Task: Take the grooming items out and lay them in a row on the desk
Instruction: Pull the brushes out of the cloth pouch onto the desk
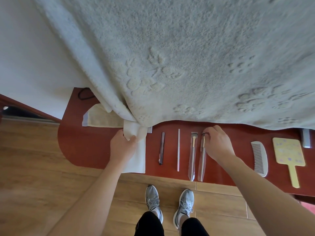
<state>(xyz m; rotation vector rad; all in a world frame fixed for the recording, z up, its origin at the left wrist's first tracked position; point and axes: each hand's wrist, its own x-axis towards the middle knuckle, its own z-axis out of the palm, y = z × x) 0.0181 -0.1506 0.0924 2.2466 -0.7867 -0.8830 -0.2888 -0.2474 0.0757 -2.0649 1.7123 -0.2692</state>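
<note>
Left hand (121, 145) gripped a folded terry towel (136, 160); right hand (217, 143) pinched the tip of a slim brush (202, 159), sleeved in clear plastic, on the glossy red desk (85, 150).

**Towel (170, 48) blocks the desk (85, 147)**

The towel hides the far desk from you. A grey object (306, 138) shows only its near end beneath it. Your right hand (218, 143) partly covers the head of one brush (202, 160).
</note>
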